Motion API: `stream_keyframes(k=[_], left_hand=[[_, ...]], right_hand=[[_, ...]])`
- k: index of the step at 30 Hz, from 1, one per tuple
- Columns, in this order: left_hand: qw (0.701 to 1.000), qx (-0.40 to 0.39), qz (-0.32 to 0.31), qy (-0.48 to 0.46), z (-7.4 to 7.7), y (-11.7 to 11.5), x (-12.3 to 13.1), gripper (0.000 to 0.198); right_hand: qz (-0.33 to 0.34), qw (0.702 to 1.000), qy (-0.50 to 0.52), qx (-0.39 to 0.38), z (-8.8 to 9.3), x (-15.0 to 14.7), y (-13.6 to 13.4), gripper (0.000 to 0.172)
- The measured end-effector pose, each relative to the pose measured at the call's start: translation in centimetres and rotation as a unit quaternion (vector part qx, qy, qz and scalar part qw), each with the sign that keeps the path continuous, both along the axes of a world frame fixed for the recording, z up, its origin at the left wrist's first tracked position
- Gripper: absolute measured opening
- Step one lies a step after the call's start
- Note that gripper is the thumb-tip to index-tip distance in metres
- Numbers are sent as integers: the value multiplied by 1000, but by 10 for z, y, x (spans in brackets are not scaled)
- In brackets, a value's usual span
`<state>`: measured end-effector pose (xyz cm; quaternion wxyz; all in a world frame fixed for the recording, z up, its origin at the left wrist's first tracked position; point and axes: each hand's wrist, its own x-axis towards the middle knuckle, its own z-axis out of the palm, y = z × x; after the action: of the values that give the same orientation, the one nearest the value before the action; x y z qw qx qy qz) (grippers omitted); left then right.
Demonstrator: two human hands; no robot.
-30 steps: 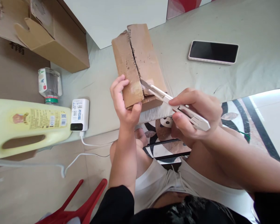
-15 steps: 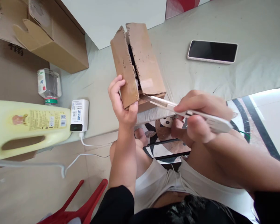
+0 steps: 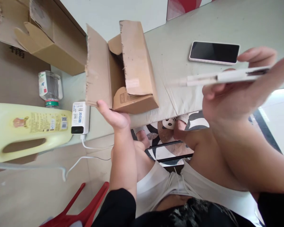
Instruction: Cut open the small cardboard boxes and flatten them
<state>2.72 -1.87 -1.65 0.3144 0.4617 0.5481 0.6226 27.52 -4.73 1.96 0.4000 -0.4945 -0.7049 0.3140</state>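
Observation:
A small brown cardboard box [image 3: 142,63] with torn flap edges sits in front of me, its left flap [image 3: 97,63] swung outward so part of the dark inside shows. My left hand [image 3: 115,116] grips the box's near left corner; its thumb lies on the flap's edge, and the other fingers are hidden behind the cardboard. Off to the right, raised above the cloth, my right hand [image 3: 236,91] holds a white utility knife [image 3: 229,77]. The knife points left, apart from the box, and its tip is blurred.
A phone [image 3: 214,52] lies at the right on the pale cloth-covered surface [image 3: 175,41]. To the left are a yellow jug [image 3: 21,129], a white power bank [image 3: 80,117] with a cable, a clear bottle [image 3: 50,86] and a larger open carton [image 3: 59,41]. A red stool [image 3: 85,208] stands below.
The box's left flap has opened outward, and my left hand has moved left and down with it. My right hand has drawn the knife away from the box, up and right.

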Motion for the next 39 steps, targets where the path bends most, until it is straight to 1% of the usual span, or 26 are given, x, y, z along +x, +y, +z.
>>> stream_keyframes(k=[2,4,6,8,10,13,15,17,20,24,27,30,33,36,39], left_hand=[[997,39,28,-56,7,1,1,84],[993,85,32,-75,12,3,0,74],[992,107,45,-48,15,4,-2,66],[992,101,75,-8,18,4,-2,59],[990,98,97,-8,21,3,-2,51],[983,125,112,-69,26,0,-3,45],[979,136,115,-100,26,-1,-6,43],[978,132,120,-112,25,-1,-11,45],[981,110,134,-88,23,0,-16,45],[986,84,136,-56,23,0,-16,46],[986,82,129,-67,23,0,-16,46],[985,85,119,-86,19,0,-21,43],[989,80,107,-64,14,0,-26,41],[993,51,106,-20,10,-1,-28,50],[993,-7,107,-39,9,-2,-27,61]], right_hand=[[-22,1000,-6,-16,2,1,9,38],[-49,998,-8,-30,3,1,16,37],[-88,995,-2,-56,4,0,20,34],[-110,988,-18,-104,5,-3,21,32],[-102,979,-71,-162,5,-7,21,30],[-66,958,-173,-217,2,-12,21,35],[-54,946,-226,-225,-1,-13,21,39],[-48,935,-270,-223,-4,-13,21,41],[-43,919,-319,-228,-7,-14,21,42],[-39,904,-348,-245,-6,-17,21,44],[-34,906,-344,-246,-6,-20,20,45],[-29,909,-339,-242,-6,-21,19,45],[-33,908,-340,-242,-7,-20,18,47],[-39,911,-334,-239,-8,-20,18,48],[-43,916,-324,-232,-9,-20,18,49]])
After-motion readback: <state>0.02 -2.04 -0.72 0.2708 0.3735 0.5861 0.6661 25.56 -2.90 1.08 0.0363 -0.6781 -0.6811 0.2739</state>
